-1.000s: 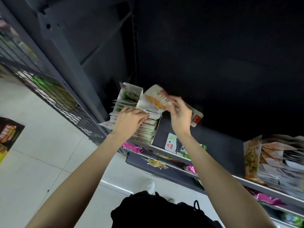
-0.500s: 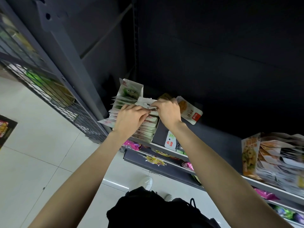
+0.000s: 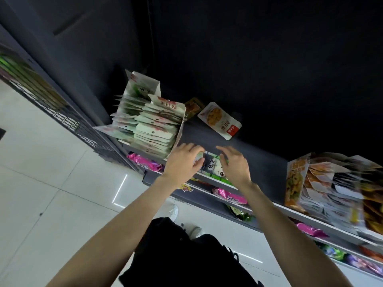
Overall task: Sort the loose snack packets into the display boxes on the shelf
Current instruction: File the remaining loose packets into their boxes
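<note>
Head view: a loose green-and-white packet lies at the near edge of the dark shelf, between the two hands. Left hand is at its left side, fingers loosely bent, thumb touching the packet's edge; right hand sits at its right side, fingers spread and relaxed. Neither hand is clamped on it. Just left, two display boxes stand side by side: the nearer one packed with pale packets, the farther-left one with greenish packets. Farther back on the shelf, a white packet with a red corner lies flat, with a brownish packet just beside it, next to the box. Far right, a crowded box of orange packets. Below, lower shelves hold pink wrappers. Pale floor tiles on the left.
</note>
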The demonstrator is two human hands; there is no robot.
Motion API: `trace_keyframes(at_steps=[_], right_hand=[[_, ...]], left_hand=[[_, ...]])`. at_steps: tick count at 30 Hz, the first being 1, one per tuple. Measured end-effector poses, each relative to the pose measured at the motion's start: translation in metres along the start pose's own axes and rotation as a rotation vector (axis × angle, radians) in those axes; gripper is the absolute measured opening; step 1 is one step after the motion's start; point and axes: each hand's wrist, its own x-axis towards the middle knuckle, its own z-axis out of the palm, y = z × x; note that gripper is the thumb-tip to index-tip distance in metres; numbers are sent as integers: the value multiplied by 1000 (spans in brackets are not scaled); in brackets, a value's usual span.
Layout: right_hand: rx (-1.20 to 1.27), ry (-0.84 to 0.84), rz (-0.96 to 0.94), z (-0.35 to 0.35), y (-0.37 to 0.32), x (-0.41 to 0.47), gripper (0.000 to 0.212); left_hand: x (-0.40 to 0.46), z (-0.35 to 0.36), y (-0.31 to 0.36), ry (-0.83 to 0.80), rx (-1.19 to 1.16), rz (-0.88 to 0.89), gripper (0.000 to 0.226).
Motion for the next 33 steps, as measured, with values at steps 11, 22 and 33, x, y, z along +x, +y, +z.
trace_keyframes(at_steps=[11,22,33], right_hand=[[-393,-397,10,38,54,88,57],[-422,-131,-32,21,53,60,54],[-228,57,40,0,33,51,36]], left_hand=[[2,84,-19,-238,197,-93,34],[5,83,-14,-191,199,-126,32],[5,70,0,-196,143,-176,29]])
